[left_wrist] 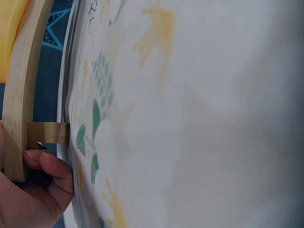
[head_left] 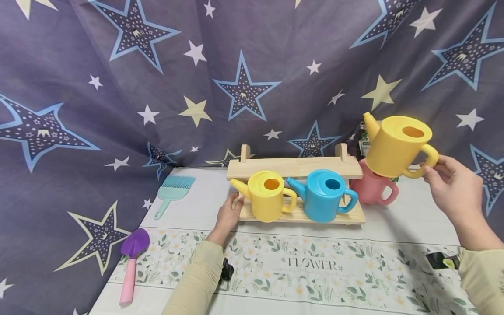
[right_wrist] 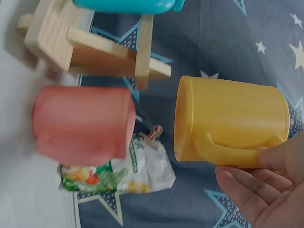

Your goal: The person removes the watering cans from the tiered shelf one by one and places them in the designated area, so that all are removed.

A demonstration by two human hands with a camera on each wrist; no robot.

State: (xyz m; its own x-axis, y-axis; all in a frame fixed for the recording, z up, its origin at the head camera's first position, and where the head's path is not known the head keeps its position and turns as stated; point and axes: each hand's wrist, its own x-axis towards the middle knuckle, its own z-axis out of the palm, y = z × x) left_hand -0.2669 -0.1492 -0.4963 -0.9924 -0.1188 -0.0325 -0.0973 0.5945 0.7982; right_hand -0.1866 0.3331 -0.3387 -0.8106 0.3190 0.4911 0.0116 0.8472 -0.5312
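My right hand [head_left: 456,186] pinches the handle of a yellow watering can [head_left: 397,146], held up in the air above a pink watering can [head_left: 374,186] at the right. My left hand [head_left: 228,214] grips the left end of the lower board of a wooden two-tier shelf [head_left: 295,167]; the left wrist view shows its fingers curled round the board's end [left_wrist: 19,161]. On that lower board stand a second yellow watering can [head_left: 265,199] and a blue watering can [head_left: 320,203], both with spouts to the left.
A pale green dustpan-shaped brush [head_left: 173,190] lies at the table's left. Nearer is a purple trowel [head_left: 135,245] with a pink handle. A printed bag [right_wrist: 137,166] stands behind the pink can. A star-patterned curtain [head_left: 157,87] hangs behind the flower-printed table cover [head_left: 307,245].
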